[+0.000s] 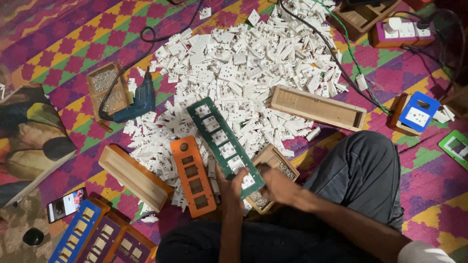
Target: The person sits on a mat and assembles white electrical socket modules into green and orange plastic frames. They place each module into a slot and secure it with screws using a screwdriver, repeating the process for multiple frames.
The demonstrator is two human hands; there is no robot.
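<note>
The long green plate [220, 139] was held at its near end by the left hand [231, 184], fingers closed on it. Several white sockets [228, 149] were already fitted in. The right hand [277, 184] was blurred over the screw box [273, 165]; its grip could not be told. The orange plate [193, 176] lay empty beside it.

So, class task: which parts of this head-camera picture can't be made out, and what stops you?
- Right hand: motion-blurred, so its grip is unclear.
- Small wooden box: partly hidden behind both hands and the green plate.
- Phone screen: too small to read.
- Blue frame: cut off by the bottom edge.
</note>
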